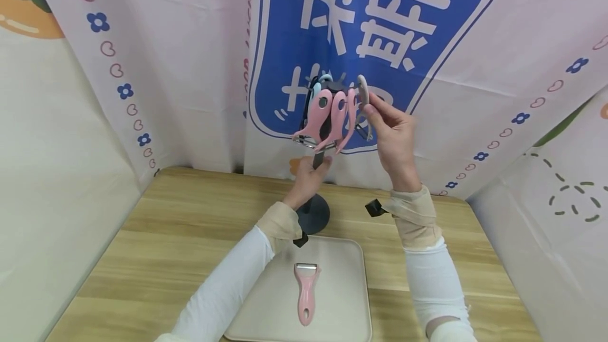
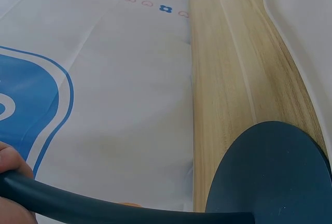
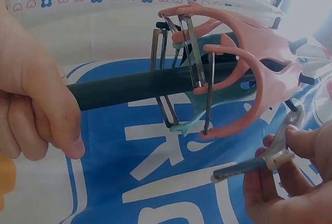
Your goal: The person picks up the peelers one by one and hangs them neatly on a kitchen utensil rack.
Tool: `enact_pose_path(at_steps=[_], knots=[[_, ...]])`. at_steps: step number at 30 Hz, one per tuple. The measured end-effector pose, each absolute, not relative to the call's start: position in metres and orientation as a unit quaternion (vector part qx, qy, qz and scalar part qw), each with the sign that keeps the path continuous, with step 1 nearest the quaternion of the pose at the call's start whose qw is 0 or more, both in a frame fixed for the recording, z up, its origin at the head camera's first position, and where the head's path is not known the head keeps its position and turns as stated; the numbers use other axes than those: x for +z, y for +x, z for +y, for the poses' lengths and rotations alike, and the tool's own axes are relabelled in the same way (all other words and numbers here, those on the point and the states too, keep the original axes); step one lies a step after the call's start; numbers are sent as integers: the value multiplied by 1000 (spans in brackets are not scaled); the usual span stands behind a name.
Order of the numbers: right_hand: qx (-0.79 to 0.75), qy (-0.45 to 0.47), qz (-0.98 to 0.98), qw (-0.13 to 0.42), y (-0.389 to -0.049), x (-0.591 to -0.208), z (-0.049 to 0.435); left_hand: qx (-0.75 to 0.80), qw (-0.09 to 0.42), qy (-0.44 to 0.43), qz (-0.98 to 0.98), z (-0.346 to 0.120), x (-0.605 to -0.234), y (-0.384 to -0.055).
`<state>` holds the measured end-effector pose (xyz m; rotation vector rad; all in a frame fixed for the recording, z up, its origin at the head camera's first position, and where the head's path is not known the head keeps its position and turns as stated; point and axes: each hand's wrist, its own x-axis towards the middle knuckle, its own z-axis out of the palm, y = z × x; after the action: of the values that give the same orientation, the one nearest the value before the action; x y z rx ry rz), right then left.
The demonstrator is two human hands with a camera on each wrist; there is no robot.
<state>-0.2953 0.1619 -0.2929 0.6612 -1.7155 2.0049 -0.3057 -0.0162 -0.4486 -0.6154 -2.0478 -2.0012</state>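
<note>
My left hand (image 1: 306, 177) grips the dark pole (image 3: 129, 88) of an upright rack whose round base (image 2: 270, 167) shows in the left wrist view. Several pink peelers (image 1: 319, 114) and a light blue one hang from hooks around the rack's top, blades downward. At the rack's right side, my right hand (image 1: 398, 139) pinches a grey peeler (image 1: 363, 90) by its handle between thumb and fingers. In the right wrist view the grey peeler's handle end is right at a hook tip. A pink peeler (image 1: 306, 293) lies blade-away on the beige tray (image 1: 266, 310).
The tray is on the wooden table (image 1: 157, 236), in front of the rack's base. A printed cloth (image 1: 199, 67) with a blue sign stands behind the table, and pale cloths hang at both sides. Small black cameras (image 1: 375, 208) are strapped to both wrists.
</note>
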Motion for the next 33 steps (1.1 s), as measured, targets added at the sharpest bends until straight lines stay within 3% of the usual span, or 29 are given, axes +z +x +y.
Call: enact_pose_path(at_steps=[9, 33], knots=[[741, 246, -598, 179, -299, -295, 154, -676, 109, -212, -698, -17, -448, -305], [739, 254, -598, 180, -297, -306, 148, -678, 112, -218, -693, -17, -448, -306]])
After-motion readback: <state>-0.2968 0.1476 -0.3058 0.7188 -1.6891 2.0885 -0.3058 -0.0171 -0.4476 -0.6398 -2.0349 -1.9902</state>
